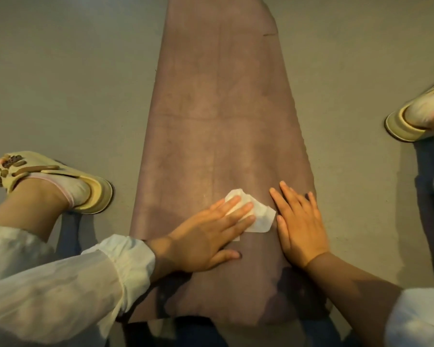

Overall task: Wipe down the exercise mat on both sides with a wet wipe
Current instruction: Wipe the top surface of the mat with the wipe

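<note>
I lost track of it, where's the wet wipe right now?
In the head view the wet wipe lies flat on the near part of the mat, pressed under the left hand's fingers, just left of the right hand.

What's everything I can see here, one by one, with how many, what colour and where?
Long mauve-brown foam exercise mat: one, lies flat on the floor, running away from the person.
White crumpled wet wipe: one, on the mat's near part, under the left hand's fingers.
Grey floor: under everything.
Cream slip-on shoes: two, left and right of the mat, on the floor.
White sleeves: two, on left and right arms.
Left hand: flat, presses the wipe.
Right hand: flat on the mat beside the wipe.
</note>
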Demonstrator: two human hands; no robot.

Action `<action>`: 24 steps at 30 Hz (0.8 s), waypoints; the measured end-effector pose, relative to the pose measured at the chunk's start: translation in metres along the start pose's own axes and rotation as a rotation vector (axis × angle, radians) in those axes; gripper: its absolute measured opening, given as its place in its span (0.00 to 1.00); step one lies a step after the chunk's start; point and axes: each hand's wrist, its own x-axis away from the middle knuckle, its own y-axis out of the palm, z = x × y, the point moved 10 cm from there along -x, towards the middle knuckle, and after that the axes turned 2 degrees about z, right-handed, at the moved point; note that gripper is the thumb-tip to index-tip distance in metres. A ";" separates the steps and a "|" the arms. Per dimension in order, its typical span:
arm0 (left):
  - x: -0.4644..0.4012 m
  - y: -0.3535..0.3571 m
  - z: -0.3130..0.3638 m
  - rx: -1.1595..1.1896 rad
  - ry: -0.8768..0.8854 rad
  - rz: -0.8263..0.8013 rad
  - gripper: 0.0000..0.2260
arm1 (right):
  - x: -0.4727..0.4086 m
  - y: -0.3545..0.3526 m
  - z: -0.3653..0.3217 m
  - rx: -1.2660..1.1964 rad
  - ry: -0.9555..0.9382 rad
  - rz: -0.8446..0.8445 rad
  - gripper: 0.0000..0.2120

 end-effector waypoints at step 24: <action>-0.141 -0.028 -0.172 0.331 -0.591 0.153 0.24 | -0.001 -0.002 0.001 -0.096 -0.041 0.023 0.25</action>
